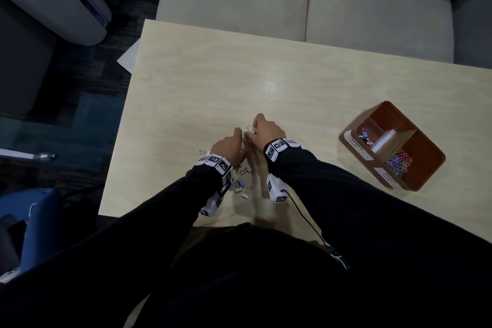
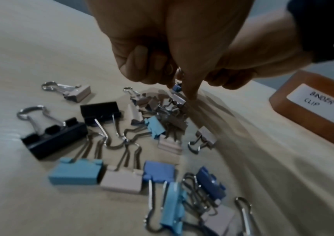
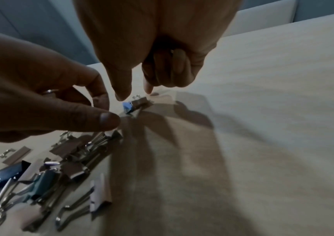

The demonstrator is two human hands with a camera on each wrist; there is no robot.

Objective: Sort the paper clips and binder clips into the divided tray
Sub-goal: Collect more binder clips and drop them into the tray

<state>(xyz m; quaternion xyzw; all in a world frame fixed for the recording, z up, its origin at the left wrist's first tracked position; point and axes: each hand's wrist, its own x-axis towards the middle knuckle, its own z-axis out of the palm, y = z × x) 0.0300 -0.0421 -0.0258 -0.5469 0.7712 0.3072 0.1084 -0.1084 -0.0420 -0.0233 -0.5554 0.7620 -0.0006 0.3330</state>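
Hands are positioned side by side over the table point(image 1: 292, 82), above the far end of the clip pile point(image 2: 134, 143).

Left hand point(image 1: 229, 145): the fingers are curled toward the thumb, as seen in the right wrist view. Small metal parts are glimpsed between the fingers in the left wrist view, but whether a clip is gripped cannot be told.

Right hand point(image 1: 267, 129): the outer fingers are curled into the palm, and the thumb and forefinger are pointed down just above two small clips, one blue point(image 3: 128, 107) and one grey point(image 3: 142, 102), which lie touching each other beyond the pile. The fingertips are apart from these clips; nothing is seen to be held.

The pile consists of binder clips in black, light blue, dark blue and pale pink, lying close together and partly interlocked, on the table near its front edge.

The tray point(image 1: 426, 176) stands to the right of the pile, well apart from it. Binder clips are held in its compartment labelled BINDER CLIP, and coloured paper clips point(image 1: 399, 164) in the other.
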